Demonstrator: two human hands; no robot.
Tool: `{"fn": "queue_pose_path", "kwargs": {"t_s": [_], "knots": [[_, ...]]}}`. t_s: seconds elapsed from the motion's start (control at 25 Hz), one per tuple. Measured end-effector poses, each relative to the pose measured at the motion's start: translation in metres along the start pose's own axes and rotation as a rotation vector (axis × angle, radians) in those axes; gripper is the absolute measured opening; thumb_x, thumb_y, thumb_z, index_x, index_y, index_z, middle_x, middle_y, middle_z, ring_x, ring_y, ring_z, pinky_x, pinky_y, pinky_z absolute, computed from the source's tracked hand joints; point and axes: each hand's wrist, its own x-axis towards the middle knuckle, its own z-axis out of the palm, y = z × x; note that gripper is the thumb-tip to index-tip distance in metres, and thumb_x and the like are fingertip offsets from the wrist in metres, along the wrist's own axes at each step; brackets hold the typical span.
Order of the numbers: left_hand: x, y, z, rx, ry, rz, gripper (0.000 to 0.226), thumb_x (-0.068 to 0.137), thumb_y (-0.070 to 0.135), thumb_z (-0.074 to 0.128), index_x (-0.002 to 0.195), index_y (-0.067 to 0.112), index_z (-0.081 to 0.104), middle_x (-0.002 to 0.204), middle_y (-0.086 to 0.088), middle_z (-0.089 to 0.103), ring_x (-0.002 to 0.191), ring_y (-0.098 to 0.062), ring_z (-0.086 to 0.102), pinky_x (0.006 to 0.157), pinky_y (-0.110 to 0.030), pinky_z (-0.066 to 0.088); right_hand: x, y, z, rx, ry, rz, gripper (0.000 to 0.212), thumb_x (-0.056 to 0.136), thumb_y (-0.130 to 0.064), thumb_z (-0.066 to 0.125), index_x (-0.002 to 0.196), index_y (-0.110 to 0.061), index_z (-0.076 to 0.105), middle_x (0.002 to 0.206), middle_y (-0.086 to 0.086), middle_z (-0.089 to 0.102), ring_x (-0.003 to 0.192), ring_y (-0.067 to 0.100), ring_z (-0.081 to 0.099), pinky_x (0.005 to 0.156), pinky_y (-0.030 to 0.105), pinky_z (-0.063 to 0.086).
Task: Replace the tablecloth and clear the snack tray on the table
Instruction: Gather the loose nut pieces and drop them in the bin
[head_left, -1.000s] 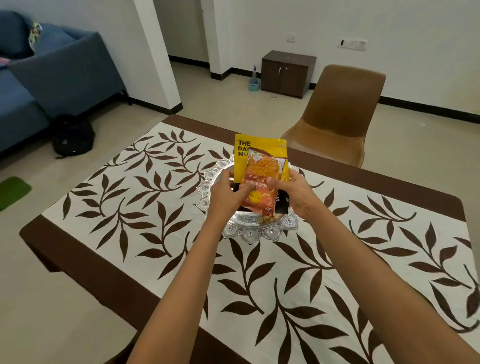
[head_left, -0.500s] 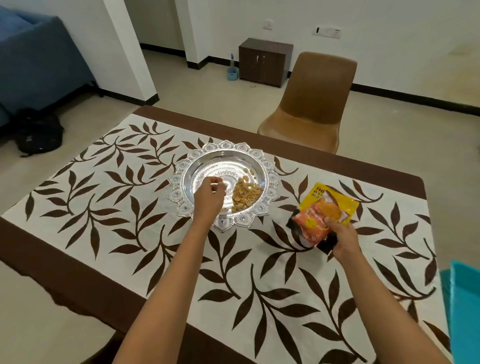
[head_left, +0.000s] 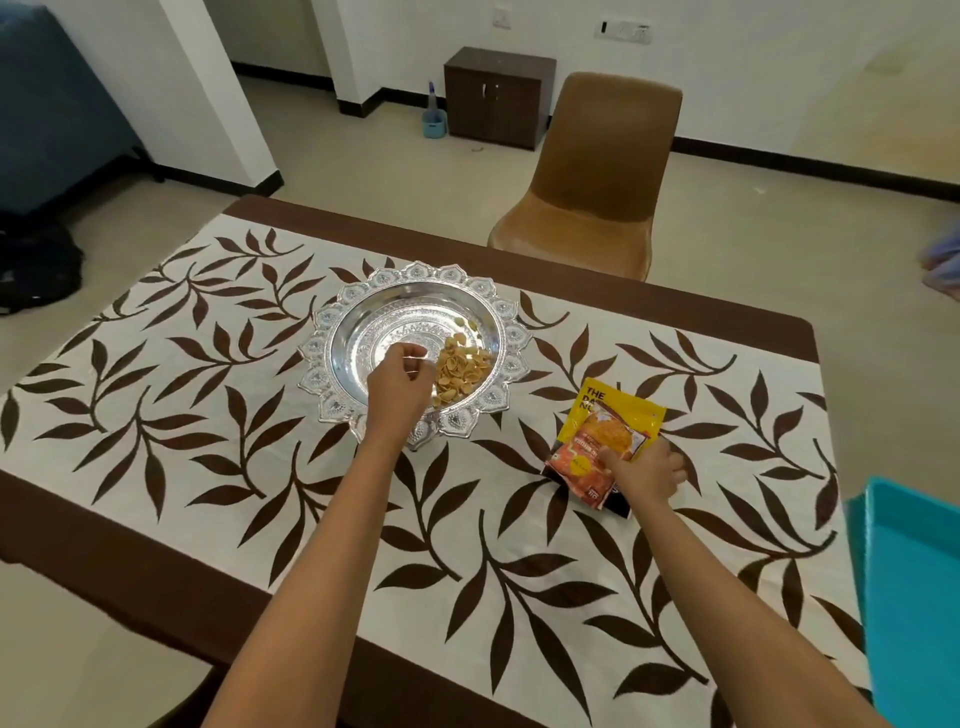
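Observation:
A round silver snack tray (head_left: 363, 317) with a scalloped rim sits on the white tablecloth (head_left: 208, 415) printed with brown leaves. A small heap of yellow snacks (head_left: 464, 371) lies in the tray's right half. My left hand (head_left: 397, 384) hovers over the tray's near side, its fingers curled together right beside the heap; whether it pinches anything is hidden. To the right of the tray lies a yellow and orange snack packet (head_left: 597, 441) flat on the cloth. My right hand (head_left: 647, 473) rests on the packet's near corner and grips it.
A brown chair (head_left: 597, 171) stands at the table's far side. A turquoise tray (head_left: 919, 582) shows at the right edge. A dark cabinet (head_left: 496, 96) and a blue cleaner bottle (head_left: 434, 119) stand by the far wall. A blue sofa (head_left: 57, 98) and black bag (head_left: 36, 265) are left.
Both hands held the packet upright over the tray. My right hand has since carried it right and laid it on the cloth. My left hand stayed at the snacks.

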Motion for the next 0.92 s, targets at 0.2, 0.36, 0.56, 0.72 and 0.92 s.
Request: {"fn": "queue_pose_path", "kwargs": {"t_s": [0.2,0.36,0.56,0.72,0.92], "knots": [[0.005,-0.004,-0.006,0.048,0.022,0.037,0.028,0.093,0.006,0.054,0.121,0.006,0.055,0.113,-0.007,0.061,0.106,-0.02,0.059,0.085,-0.024,0.045,-0.046,-0.111,-0.023,0.382,0.261,-0.724,0.033,0.088,-0.012,0.057,0.12,-0.007,0.052,0.122,0.011,0.042,0.108,0.023,0.046,0.089,0.03,0.045],[0.011,-0.015,-0.009,0.416,0.064,0.038,0.041,0.09,0.004,0.049,0.13,0.012,0.053,0.118,-0.009,0.065,0.112,-0.024,0.059,0.112,-0.045,0.03,-0.083,-0.196,0.018,0.119,-0.205,-1.179,0.032,0.093,-0.009,0.047,0.123,-0.003,0.053,0.127,0.014,0.045,0.119,0.028,0.045,0.101,0.037,0.041],[0.007,-0.039,-0.015,0.548,0.094,0.074,0.033,0.094,0.014,0.046,0.124,0.011,0.059,0.1,-0.007,0.07,0.105,-0.02,0.062,0.119,-0.042,0.005,-0.076,-0.229,0.077,-0.491,-0.337,-1.106,0.051,0.101,-0.027,0.036,0.146,-0.004,0.027,0.154,0.024,0.019,0.143,0.037,0.015,0.114,0.045,0.016],[0.003,-0.049,-0.01,0.649,0.161,0.142,0.028,0.096,0.023,0.04,0.094,0.01,0.065,0.083,-0.003,0.068,0.085,-0.018,0.064,0.118,-0.035,0.018,-0.075,-0.224,0.079,-0.704,-0.269,-0.962,0.051,0.1,-0.036,0.033,0.141,-0.006,0.032,0.149,0.023,0.027,0.138,0.039,0.024,0.113,0.05,0.02],[0.002,-0.053,-0.007,0.643,0.218,0.172,0.029,0.095,0.021,0.036,0.098,0.012,0.064,0.089,-0.002,0.069,0.093,-0.017,0.064,0.116,-0.034,0.02,-0.126,-0.204,0.081,-0.626,-0.314,-0.845,0.056,0.097,-0.044,0.044,0.139,-0.009,0.034,0.143,0.017,0.029,0.13,0.038,0.028,0.106,0.049,0.027]]}}
